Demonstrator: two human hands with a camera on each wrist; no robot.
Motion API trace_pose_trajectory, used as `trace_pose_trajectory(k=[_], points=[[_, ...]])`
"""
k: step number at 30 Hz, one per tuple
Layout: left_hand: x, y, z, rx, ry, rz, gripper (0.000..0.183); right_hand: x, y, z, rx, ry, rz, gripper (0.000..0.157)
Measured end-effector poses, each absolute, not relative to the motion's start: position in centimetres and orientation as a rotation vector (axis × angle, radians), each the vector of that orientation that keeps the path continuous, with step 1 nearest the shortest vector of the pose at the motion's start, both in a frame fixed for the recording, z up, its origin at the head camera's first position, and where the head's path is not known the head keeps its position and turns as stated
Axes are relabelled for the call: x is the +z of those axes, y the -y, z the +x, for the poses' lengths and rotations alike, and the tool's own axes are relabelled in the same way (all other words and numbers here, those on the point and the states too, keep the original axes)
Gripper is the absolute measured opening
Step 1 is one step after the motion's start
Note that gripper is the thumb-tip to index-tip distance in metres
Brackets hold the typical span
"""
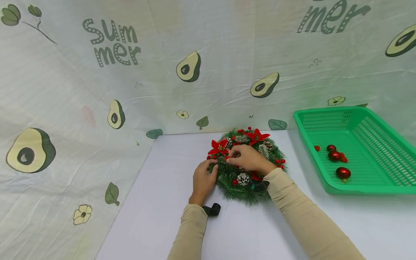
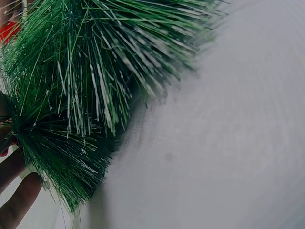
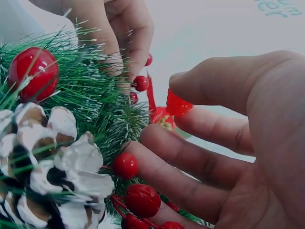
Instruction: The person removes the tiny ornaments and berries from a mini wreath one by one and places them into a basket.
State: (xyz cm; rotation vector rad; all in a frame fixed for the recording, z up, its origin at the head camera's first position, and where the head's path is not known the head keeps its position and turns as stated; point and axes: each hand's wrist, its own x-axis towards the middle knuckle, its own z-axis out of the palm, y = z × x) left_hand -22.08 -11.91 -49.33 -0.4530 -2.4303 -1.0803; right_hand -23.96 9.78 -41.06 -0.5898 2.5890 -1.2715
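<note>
A green Christmas wreath (image 1: 248,196) lies on the white table, decorated with red poinsettias (image 1: 256,136), berries and frosted pine cones (image 1: 243,179). My right hand (image 1: 249,158) is over its left part and pinches a small, see-through red bumpy ornament (image 3: 178,103) between thumb and index finger. The other right fingers lie loosely bent near the berries (image 3: 125,165). At the wreath's left edge, my left hand (image 1: 203,180) holds the greenery between thumb and fingers. Pine needles (image 2: 71,143) partly hide the left fingertips in the left wrist view.
To the right stands a green plastic basket (image 1: 373,155) with red baubles (image 1: 343,173) and small red pieces (image 1: 343,157) in it. A pale cloth (image 1: 221,97) printed with avocados hangs behind and at the left of the table (image 1: 162,187). Each wrist carries a black camera mount (image 1: 212,209).
</note>
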Motion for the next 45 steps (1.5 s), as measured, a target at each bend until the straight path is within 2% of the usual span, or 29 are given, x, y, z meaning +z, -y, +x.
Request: trace_pose_trajectory(k=[21, 30, 39, 45], points=[[-49.5, 11.5, -22.1, -1.057, 2.419, -0.458, 0.016, -40.4, -11.1, -22.5, -1.621, -2.51, -0.56, 0.022], [-49.5, 11.4, -22.1, -1.067, 2.413, -0.461, 0.016, -40.3, -11.2, -21.9, -1.721, -2.444, -0.554, 0.019], [-49.5, 11.4, -22.0, -1.072, 2.424, -0.455, 0.017, -40.4, -11.5, -21.0, -1.87, -2.359, -0.51, 0.029], [-49.5, 11.6, -21.9, -1.063, 2.425, -0.437, 0.017, -40.6, -11.6, -20.6, -1.884, -2.392, -0.49, 0.03]])
